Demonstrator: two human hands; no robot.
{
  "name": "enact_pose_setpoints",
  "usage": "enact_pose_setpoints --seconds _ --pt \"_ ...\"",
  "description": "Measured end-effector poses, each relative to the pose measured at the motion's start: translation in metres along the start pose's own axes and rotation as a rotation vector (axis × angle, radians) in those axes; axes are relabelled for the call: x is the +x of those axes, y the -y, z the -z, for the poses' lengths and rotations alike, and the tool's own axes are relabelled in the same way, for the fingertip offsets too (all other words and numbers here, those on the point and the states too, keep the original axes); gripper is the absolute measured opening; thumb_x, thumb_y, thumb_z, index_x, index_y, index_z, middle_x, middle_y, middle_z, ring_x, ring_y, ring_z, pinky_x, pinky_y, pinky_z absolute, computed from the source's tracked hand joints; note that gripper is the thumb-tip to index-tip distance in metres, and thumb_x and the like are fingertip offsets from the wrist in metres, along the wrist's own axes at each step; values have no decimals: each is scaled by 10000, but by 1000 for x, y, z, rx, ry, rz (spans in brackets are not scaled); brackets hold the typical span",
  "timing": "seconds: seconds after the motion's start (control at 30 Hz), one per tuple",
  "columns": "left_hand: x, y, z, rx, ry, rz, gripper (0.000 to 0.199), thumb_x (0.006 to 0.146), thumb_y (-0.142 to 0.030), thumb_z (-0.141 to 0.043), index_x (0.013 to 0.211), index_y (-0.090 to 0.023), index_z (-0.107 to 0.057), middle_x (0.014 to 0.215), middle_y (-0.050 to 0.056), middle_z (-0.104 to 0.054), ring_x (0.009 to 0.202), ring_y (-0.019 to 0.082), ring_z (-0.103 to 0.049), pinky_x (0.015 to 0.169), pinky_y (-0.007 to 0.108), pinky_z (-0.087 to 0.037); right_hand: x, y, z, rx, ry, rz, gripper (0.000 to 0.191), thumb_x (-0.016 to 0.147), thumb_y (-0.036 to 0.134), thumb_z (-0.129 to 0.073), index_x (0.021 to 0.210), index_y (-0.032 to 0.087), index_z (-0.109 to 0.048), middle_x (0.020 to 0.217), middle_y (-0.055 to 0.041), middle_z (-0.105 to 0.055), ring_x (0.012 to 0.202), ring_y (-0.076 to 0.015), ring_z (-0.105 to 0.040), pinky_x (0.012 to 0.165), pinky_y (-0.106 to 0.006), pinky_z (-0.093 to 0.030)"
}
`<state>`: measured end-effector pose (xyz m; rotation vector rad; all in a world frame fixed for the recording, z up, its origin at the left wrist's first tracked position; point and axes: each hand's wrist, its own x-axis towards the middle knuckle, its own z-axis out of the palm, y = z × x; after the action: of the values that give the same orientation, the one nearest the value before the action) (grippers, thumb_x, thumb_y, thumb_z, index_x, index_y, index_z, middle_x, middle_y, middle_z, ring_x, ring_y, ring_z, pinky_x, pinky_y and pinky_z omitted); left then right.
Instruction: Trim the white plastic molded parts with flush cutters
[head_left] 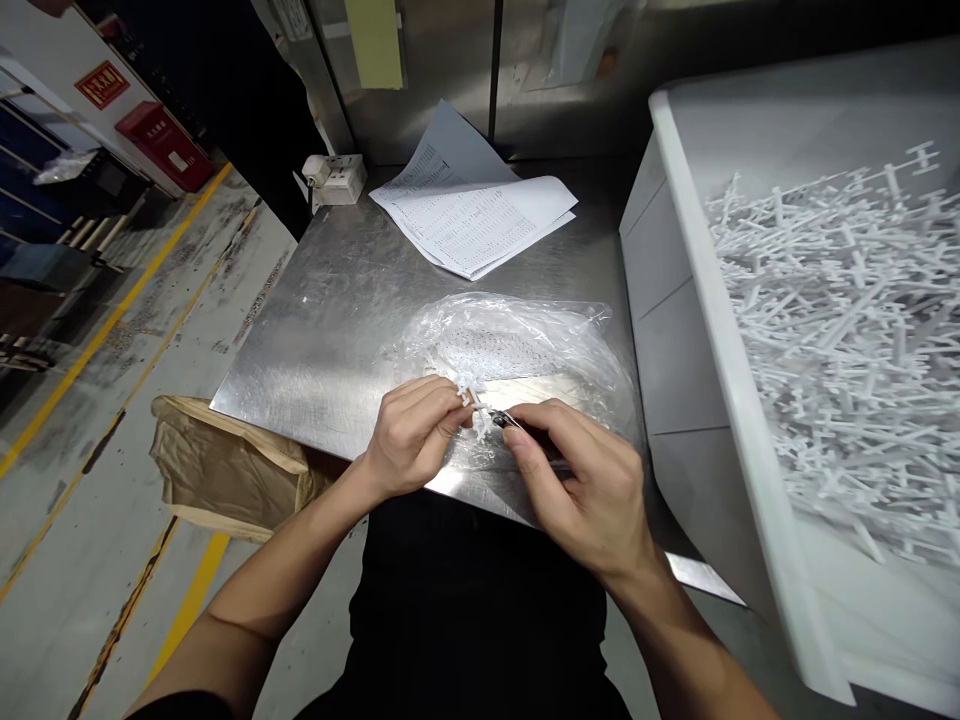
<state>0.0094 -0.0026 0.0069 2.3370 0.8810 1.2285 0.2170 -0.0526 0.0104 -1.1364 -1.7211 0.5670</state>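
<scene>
White branched plastic piece and small dark metal tool, tip to piece.
Piece: thin, knobbly, pinched in your left hand, over the clear plastic bag near the counter's front edge. Tool: mostly hidden in your right hand, tip pointing left; whether it bites, too small to tell.

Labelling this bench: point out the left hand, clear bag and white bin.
Left hand (411, 432): head view, its back.
Clear bag (536, 338): head view, crumpled film.
White bin (726, 330): head view, left rim.
</scene>
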Motion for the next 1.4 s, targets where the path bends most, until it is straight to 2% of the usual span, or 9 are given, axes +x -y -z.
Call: enact_pose_setpoints --seconds 0.23,0.37,0.5,0.63,0.77,0.93,1.4 --pt "1 -2 1 16 16 9 261 1118 -177 -570 865 -181 -633 760 14 -715 689 125 -658 684 273 -520 0 1 -1 -21 -25 -1 74 1082 180 -638 1081 218 -702 909 -31 -769 763 -173 -709 714 -327 -536" --pt "1 -2 0 46 28 30 252 1111 -167 -568 869 -179 -639 739 2 -700 668 118 -651 670 261 -515 -1 1 -1 -2 -22 -95 85 1081 220 -648 1034 228 -719 882 -17 -784 707 -162 -703 661 -306 -526" --pt "-1 0 -4 119 48 41 185 1100 -168 -575 938 -167 -665 764 15 -716 683 133 -643 678 281 -500 0 0 0 17 0 -217 138 1073 271 -664 958 227 -728 786 12 -746 615 -139 -638 589 -283 -480" --pt "-2 1 -6 157 44 53 185 1100 -169 -576 936 -165 -661 749 9 -695 680 133 -628 681 286 -482 1 -2 0 19 -3 -252 168 1066 277 -674 916 221 -723 748 24 -719 592 -128 -609 570 -272 -459" --pt "-2 2 -5 99 26 93 188 1110 -162 -560 943 -167 -647 735 -4 -667 667 124 -616 676 280 -469 0 -2 1 20 -35 -183 94 1065 247 -675 986 224 -721 807 14 -742 650 -142 -648 605 -278 -484" --pt "-2 2 -4 97 24 75 197 1117 -180 -547 939 -180 -630 740 0 -654 670 129 -593 674 286 -462 -1 1 -1 34 10 -31 56 1071 196 -654 1063 225 -701 938 -30 -785 774 -181 -722 682 -317 -517" --pt "-1 1 -4 114 36 50 213 1101 -154 -565 895 -177 -613 740 10 -663 669 132 -596 663 283 -453 -1 0 0 31 36 11 58 1079 168 -644 1077 209 -684 905 -17 -751 747 -153 -679 695 -310 -504"
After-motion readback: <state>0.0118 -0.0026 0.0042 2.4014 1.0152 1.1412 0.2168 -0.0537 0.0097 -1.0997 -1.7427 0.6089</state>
